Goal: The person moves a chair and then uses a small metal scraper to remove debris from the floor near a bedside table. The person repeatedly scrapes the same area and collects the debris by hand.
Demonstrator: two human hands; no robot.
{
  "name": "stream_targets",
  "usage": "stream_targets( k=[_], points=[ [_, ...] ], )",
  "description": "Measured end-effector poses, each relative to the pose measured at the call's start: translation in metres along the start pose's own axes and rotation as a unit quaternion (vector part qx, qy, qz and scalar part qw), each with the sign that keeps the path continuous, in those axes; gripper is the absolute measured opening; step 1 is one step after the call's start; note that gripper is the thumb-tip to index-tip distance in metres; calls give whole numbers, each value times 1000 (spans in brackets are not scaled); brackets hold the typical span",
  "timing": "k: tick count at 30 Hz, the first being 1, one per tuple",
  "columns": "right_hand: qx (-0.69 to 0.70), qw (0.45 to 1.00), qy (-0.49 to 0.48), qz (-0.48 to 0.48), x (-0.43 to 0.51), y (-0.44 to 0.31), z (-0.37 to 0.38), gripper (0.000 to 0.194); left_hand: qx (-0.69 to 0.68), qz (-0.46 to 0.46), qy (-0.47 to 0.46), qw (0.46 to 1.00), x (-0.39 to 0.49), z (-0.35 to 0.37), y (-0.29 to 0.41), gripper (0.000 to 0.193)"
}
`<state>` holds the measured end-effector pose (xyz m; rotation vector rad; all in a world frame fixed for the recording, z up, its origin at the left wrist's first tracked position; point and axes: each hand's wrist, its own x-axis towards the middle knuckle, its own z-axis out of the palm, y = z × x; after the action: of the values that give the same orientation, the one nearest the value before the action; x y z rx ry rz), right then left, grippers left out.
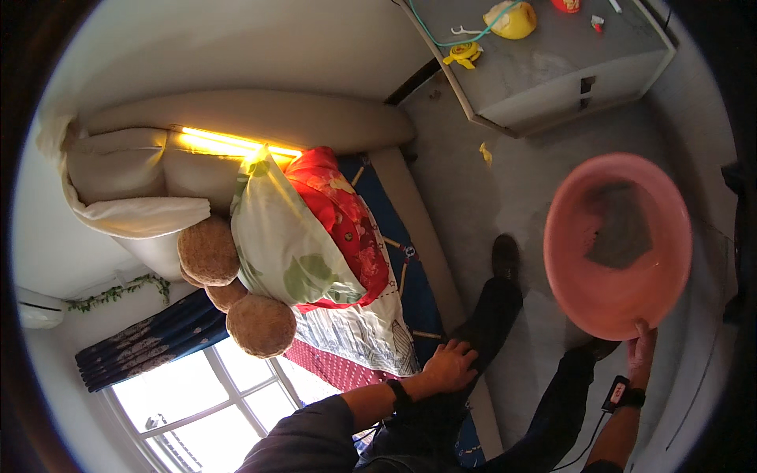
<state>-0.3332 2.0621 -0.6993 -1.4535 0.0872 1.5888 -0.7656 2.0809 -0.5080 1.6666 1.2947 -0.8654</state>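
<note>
My right hand (pixel 640 349) grips the near rim of a pink plastic basin (pixel 559 254), with the thumb over the edge. Inside the basin lies a dark grey piece (pixel 621 227) that looks like a cloth, though it is blurred. My left hand (pixel 450 366) rests on my thigh in dark trousers (pixel 494 319), holding nothing. Both wrists carry dark straps, and a small device (pixel 616 393) with a cable is fixed at the right one.
To the left is a bed with pillows (pixel 290 236), red bedding (pixel 343 219) and brown plush balls (pixel 207 251). A grey cabinet (pixel 562 65) holds a peeled yellow fruit (pixel 517 20), a yellow tape measure (pixel 464 54) and a green cord. A yellow scrap (pixel 485 154) lies on the floor.
</note>
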Motion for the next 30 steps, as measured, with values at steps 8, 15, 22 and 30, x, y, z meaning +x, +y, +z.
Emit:
stream_targets(
  k=[8, 15, 22, 30],
  points=[
    [6, 1000, -10, 3, 72, 31, -52, 79, 0, 14, 51, 999, 9, 7, 6, 40],
    [22, 1000, -8, -10, 115, 53, -68, 77, -10, -3, 43, 999, 14, -2, 10, 39],
    [62, 993, -102, -2, 137, 67, -103, 52, -10, -9, 65, 998, 15, -9, 12, 36],
    [-29, 997, -70, -31, 179, 93, -151, 43, -29, -5, 85, 996, 18, -14, 6, 33]
  ],
)
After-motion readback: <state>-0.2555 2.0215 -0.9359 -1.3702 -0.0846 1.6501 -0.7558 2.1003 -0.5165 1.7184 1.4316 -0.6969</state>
